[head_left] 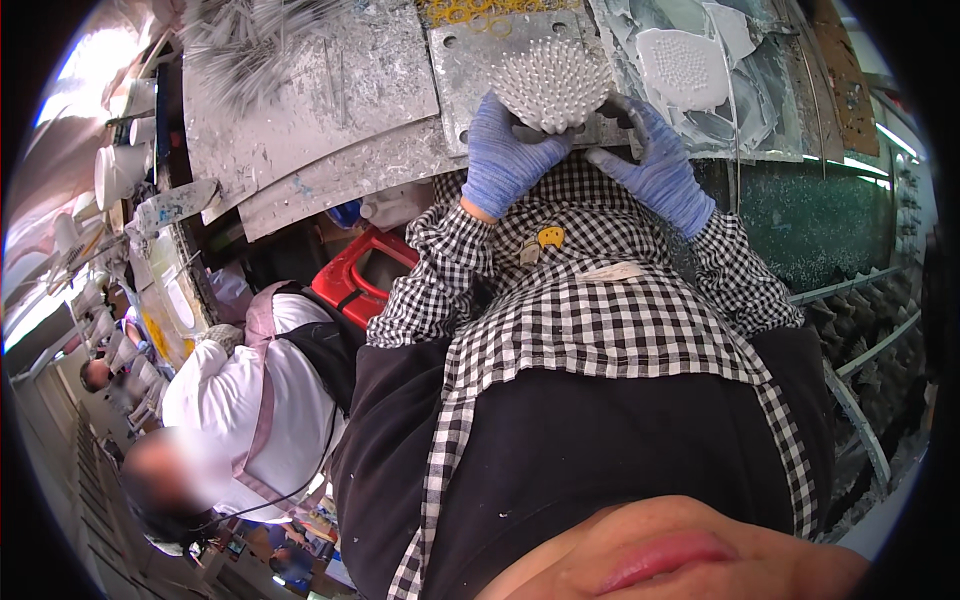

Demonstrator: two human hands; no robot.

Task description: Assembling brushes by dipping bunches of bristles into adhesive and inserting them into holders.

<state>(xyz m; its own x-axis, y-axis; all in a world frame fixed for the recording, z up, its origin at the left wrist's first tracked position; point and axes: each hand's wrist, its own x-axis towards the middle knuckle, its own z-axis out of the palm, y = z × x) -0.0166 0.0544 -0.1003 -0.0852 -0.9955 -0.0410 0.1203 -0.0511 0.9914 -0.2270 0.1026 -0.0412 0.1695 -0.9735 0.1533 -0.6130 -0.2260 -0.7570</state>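
Observation:
A white dome studded all over with short pale spikes (553,85) is at the near edge of the metal-topped bench, between my two hands. My left hand (510,155), in a blue knit glove, cups its left side with the thumb along the lower edge. From the right, my right hand (662,165) curves its fingers against the dome's edge; its thumb stands apart, just below the dome. That glove's fingertips look grey and smeared. The dome's underside is hidden.
A pile of thin clear sticks (265,45) lies at the far left of the bench. Yellow rings (470,12) sit at the back. To the right, white paste (685,70) is spread on a board. A red stool (365,275) and a co-worker (265,400) are at my left.

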